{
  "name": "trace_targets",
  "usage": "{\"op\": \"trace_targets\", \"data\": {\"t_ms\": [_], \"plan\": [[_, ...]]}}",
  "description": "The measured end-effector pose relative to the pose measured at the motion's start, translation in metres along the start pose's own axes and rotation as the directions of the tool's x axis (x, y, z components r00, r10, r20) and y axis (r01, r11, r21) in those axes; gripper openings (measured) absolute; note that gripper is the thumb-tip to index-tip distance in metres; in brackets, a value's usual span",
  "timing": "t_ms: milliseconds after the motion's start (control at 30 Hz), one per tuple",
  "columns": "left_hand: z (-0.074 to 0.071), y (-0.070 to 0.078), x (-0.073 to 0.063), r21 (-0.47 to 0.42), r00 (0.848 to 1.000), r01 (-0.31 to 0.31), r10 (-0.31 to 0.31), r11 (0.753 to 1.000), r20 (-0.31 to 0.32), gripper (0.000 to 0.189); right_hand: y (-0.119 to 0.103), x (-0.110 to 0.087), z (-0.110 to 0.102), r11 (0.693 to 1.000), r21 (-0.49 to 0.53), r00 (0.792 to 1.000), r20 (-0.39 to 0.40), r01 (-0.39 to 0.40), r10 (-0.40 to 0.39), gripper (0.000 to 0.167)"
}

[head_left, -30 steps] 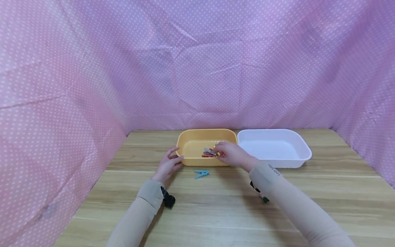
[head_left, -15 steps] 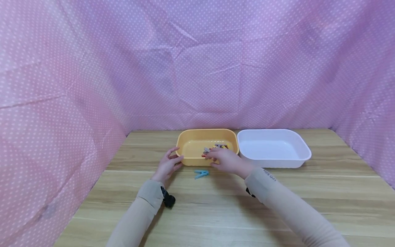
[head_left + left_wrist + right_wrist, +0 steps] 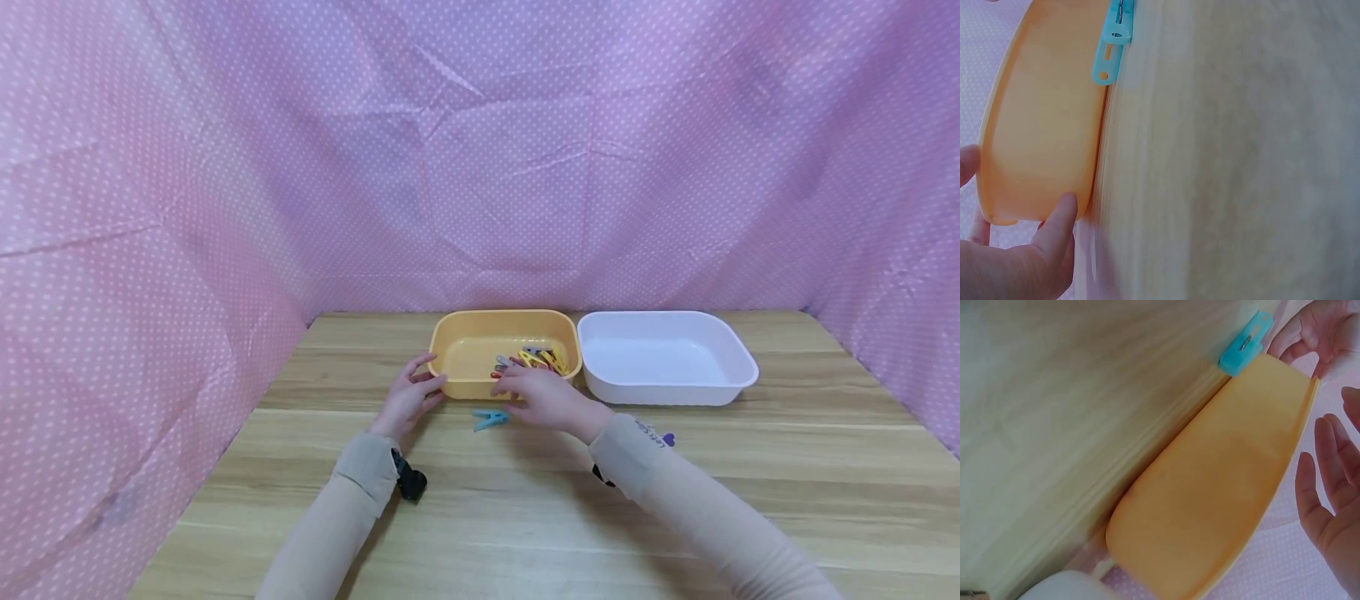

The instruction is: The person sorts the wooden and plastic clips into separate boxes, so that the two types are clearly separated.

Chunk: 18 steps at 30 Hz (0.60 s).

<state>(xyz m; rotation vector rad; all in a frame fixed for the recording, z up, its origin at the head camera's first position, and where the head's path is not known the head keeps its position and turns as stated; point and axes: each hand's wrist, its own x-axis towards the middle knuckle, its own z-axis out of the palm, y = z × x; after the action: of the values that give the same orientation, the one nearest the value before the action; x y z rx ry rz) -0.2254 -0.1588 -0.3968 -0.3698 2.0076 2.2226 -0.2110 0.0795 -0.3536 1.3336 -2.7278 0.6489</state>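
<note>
My left hand (image 3: 405,400) holds the left end of the yellow plastic basin (image 3: 465,387); in the left wrist view its thumb lies against the front wall. Over the basin's front rim hovers my right hand (image 3: 551,396), its fingers extended and apart with nothing between them, as the right wrist view shows. Several clothespins in the basin, yellow (image 3: 532,358), grey (image 3: 502,362) and red, lie near its right side, partly hidden by the right hand. A light blue clothespin (image 3: 489,419) lies on the table just in front of the basin.
A white basin (image 3: 667,393) stands right of the yellow one, nearly touching it. Both rest on a wooden table (image 3: 480,517) before a pink dotted cloth (image 3: 510,183). A small purple thing (image 3: 668,439) shows beside the right sleeve.
My right hand has come out from among the clothespins in the basin and moved left and toward me, over the front rim. The left hand stays at the basin's left end.
</note>
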Motion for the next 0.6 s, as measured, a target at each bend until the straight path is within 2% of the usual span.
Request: {"op": "trace_targets", "data": {"t_ms": [233, 500, 600], "plan": [[0.000, 0.000, -0.001, 0.023, 1.000, 0.001, -0.001, 1.000, -0.010, 0.053, -0.005, -0.001, 0.008, 1.000, 0.014, 1.000, 0.029, -0.009, 0.009, 0.023], [0.000, 0.000, 0.000, 0.035, 1.000, 0.002, -0.002, 0.999, -0.014, 0.052, -0.009, -0.002, 0.020, 0.997, -0.021, 0.997, 0.002, 0.072, -0.072, 0.026], [0.000, 0.000, -0.001, 0.032, 1.000, 0.002, -0.002, 0.999, -0.011, 0.052, -0.011, -0.004, 0.023, 0.997, -0.020, 0.997, 0.018, 0.076, -0.076, 0.030]]}}
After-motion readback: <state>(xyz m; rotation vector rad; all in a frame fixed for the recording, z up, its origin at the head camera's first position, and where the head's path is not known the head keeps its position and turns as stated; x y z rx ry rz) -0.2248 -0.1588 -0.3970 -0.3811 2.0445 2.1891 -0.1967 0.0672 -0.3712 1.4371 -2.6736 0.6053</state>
